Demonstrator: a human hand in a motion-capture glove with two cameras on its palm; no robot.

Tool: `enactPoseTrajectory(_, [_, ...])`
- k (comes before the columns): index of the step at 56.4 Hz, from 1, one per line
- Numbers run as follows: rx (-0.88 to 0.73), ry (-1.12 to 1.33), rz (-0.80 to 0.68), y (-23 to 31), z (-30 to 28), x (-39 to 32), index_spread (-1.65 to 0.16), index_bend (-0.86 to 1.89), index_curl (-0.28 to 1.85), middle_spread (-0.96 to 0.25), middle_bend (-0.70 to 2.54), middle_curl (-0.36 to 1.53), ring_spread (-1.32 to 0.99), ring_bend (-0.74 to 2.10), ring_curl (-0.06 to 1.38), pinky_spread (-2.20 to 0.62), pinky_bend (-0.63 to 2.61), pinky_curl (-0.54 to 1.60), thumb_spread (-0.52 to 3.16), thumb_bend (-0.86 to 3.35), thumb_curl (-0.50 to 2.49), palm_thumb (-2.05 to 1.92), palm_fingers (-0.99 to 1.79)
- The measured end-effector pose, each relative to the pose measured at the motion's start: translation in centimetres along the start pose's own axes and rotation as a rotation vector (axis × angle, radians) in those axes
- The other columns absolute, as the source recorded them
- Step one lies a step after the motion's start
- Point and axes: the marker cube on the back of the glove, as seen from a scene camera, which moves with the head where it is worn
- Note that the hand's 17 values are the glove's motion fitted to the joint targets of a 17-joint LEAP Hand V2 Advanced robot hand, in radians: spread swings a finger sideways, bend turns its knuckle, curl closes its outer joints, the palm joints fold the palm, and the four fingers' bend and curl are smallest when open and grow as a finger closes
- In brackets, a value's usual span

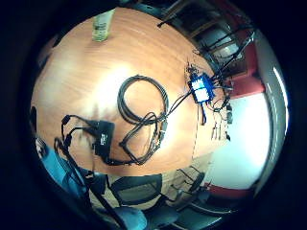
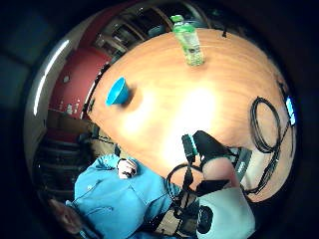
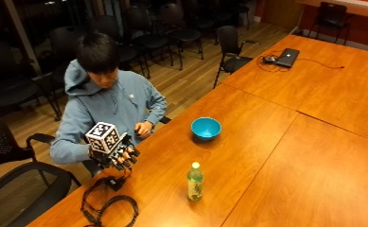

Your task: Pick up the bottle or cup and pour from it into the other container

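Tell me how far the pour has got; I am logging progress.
Nothing looks done. The bottle stands upright and capped on the table, apart from the blue bowl. The gloved right hand hovers near the table edge, holding nothing. Gripping, uncapping and pouring are all left.

Warm overhead light is cast on the table (image 3: 278, 137), with bright glare seen at its centre in both palm views. Those views are bent at the rims. Background chairs (image 3: 171, 23) are left dim at 12 o'clock.
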Motion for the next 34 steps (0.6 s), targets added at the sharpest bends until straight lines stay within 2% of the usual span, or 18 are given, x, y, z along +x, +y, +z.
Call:
enactPoseTrajectory(16, [0.002, -0.12, 0.089, -3.2, -1.0, 4.6, -0.33, 0.15, 0.24, 0.02, 0.2, 0.3, 0.11, 0.3, 0.23, 0.24, 0.51, 0.23, 0.93, -0.02, 0.35, 0.77, 0.26])
enactPoseTrajectory(29, [-0.066, -0.241, 0.091, -7.0, -0.5, 6.5, -0.33, 0.15, 0.26, 0.02, 0.19, 0.31, 0.11, 0.31, 0.25, 0.24, 0.5, 0.24, 0.93, -0.02, 0.37, 0.77, 0.25])
enactPoseTrajectory(34, [-0.077, -0.214, 0.123, -8.4, -0.2, 7.3, -0.33, 0.15, 0.26, 0.02, 0.19, 0.32, 0.11, 0.31, 0.25, 0.24, 0.5, 0.24, 0.93, -0.03, 0.37, 0.78, 0.23])
